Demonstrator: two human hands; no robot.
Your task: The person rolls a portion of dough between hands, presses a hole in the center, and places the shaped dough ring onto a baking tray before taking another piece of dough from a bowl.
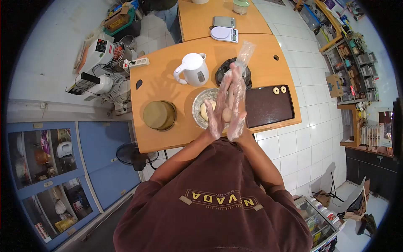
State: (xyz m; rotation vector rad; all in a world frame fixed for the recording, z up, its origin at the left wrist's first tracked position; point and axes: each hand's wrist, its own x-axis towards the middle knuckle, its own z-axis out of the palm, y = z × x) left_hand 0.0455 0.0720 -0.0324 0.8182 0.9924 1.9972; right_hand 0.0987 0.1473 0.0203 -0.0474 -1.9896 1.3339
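Note:
My left hand [221, 103] and my right hand [237, 101] wear clear plastic gloves. They are raised over the table with palms facing and fingers stretched, pressed close together. A small round piece of dough [226, 114] shows between the palms, pinched by both hands. Below them stands a metal bowl [197, 110] dusted with flour, holding a larger lump of dough [205, 111]. A dark baking tray [268, 107] lies to the right, with two dough rings [276, 90] at its far corner. The loose end of the right glove's plastic sticks out past the fingertips.
A white electric kettle [194, 69] and a round tan container [159, 115] stand left on the wooden table [161, 59]. Behind my hands is a black plastic bag [222, 69]. A white kitchen scale [224, 34] and power strip [137, 63] sit farther off. A mixer [98, 84] stands at left.

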